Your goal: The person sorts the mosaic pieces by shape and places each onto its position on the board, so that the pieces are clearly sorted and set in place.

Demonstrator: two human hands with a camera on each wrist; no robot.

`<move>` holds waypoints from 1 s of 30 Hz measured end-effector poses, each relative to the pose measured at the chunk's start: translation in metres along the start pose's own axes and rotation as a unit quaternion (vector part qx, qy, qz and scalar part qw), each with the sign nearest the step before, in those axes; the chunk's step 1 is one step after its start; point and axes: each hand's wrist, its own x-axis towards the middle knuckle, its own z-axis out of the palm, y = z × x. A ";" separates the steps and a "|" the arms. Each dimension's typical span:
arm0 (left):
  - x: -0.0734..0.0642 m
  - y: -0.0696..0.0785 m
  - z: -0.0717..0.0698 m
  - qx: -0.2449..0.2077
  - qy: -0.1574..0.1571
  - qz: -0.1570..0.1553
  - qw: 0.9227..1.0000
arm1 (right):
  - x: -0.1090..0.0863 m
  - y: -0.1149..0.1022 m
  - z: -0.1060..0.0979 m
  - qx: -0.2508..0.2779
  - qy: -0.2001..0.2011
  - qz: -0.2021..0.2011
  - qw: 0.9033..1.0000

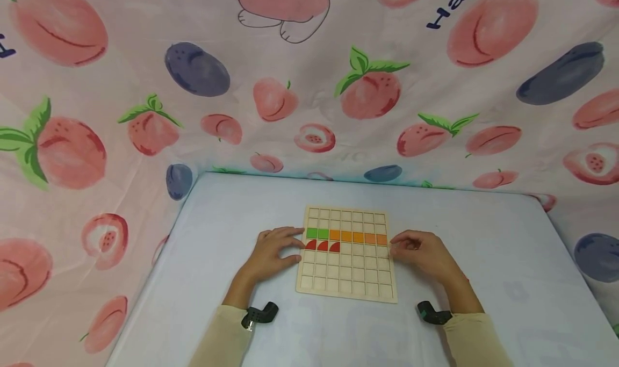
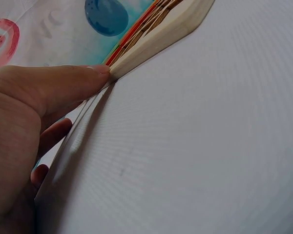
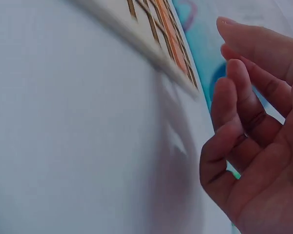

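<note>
A pale wooden grid board [image 1: 345, 275] lies flat on the white surface between the two hands. One of its rows bears two green squares [image 1: 317, 234] at the left, followed by several orange squares [image 1: 358, 236]. Just below, three red quarter-round pieces [image 1: 335, 246] sit in the leftmost cells. My left hand [image 1: 271, 254] touches the board's left edge with extended fingers; in the left wrist view the thumb [image 2: 83, 80] meets the rim. Close to the right edge is my right hand [image 1: 425, 254], its fingers loosely bent, and the right wrist view shows nothing between them.
A white-covered tabletop [image 1: 483, 238] spreads around the board. Behind it and at the sides hangs a pink fruit-print cloth [image 1: 329, 87]. Black wrist-worn devices [image 1: 261, 313] sit at both cuffs.
</note>
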 end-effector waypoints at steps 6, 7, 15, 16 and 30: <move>-0.001 -0.001 0.000 -0.001 0.001 0.000 1.000 | -0.013 0.022 -0.031 -0.061 -0.002 0.008 0.998; -0.001 0.000 0.000 -0.002 0.001 0.000 1.000 | -0.016 0.026 -0.036 -0.073 -0.006 0.014 0.997; 0.001 0.000 0.002 -0.009 -0.003 0.000 1.000 | -0.041 0.055 -0.071 -0.115 -0.053 0.045 0.991; 0.000 0.000 0.002 -0.008 -0.004 -0.001 1.000 | -0.043 0.058 -0.074 -0.118 -0.058 0.047 0.990; -0.001 0.001 0.000 0.000 0.000 -0.003 1.000 | -0.049 0.081 -0.083 -0.151 -0.071 0.029 0.986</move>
